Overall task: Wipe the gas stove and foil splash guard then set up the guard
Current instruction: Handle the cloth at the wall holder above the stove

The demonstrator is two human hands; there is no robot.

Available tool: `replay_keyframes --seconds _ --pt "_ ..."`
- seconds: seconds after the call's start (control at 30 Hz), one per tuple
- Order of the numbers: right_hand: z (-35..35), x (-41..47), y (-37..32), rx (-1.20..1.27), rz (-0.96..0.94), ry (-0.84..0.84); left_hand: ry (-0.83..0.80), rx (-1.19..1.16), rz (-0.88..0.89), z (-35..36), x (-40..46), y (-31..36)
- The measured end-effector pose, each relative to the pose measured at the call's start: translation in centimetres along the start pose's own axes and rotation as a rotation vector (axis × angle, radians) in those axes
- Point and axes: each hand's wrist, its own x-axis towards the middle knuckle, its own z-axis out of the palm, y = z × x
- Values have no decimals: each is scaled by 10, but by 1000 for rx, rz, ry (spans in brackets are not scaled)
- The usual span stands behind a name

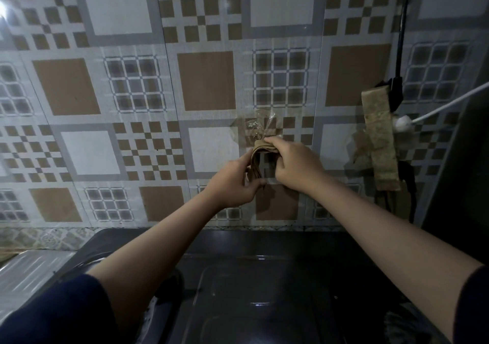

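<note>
Both my hands are up at the tiled wall (206,79), pinching 1 strip of brown tape (258,156): my left hand (234,182) grips its lower folds, my right hand (293,164) its top edge. The gas stove (264,277) sits below my forearms; I can't make out the foil guard. I reckon the old tape could tear or stick to itself, leaving residue above my fingers.
</note>
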Motion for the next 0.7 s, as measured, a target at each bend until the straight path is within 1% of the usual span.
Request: replay_keyframes --seconds 0.1,0.17,0.27,0.43,0.6,0.7 --pt "3 1 -1 38 20 76 40 -3 25 -4 -3 5" --pt "3 2 -1 49 50 104 65 20 3 -8 -2 6" --pt "4 5 -2 36 88 86 76 57 -30 -14 -2 6" --pt "10 -1 -3 -30 151 -21 -35 36 -109 -4 -8 7" --pt "24 -15 -8 7 190 -86 -110 -16 -195 5 -16 8" --pt "31 -17 -9 49 251 -121 -164 -22 -271 2 -19 14"
